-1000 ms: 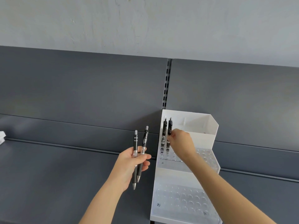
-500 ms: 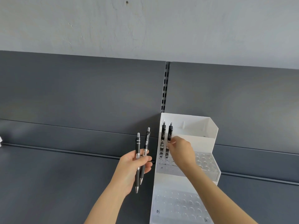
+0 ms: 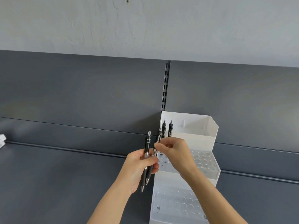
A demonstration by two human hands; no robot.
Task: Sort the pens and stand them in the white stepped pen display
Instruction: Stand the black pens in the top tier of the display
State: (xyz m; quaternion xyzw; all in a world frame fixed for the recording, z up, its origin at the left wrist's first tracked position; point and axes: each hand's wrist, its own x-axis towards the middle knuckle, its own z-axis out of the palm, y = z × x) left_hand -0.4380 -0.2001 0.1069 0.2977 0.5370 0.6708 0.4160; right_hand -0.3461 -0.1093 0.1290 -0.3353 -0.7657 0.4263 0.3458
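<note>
The white stepped pen display point(image 3: 200, 126) stands on the dark grey shelf, right of centre. Two black pens point(image 3: 167, 130) stand upright in holes at the left end of its upper step. My left hand point(image 3: 139, 167) grips two black pens, tips down, just left of the display: one full-length pen point(image 3: 146, 152) and a second pen point(image 3: 158, 138) beside it. My right hand point(image 3: 174, 152) pinches the upper part of that second pen with thumb and forefinger.
The dark grey shelf point(image 3: 56, 183) stretches left and right, with a grey back panel and a slotted upright point(image 3: 165, 88) behind the display. A white object point(image 3: 2, 139) pokes in at the far left edge. The lower step's clear hole plate point(image 3: 178, 202) holds no pens.
My right hand left the pens standing in the display and moved left to pinch one of the pens in my left hand. The view shifted slightly upward.
</note>
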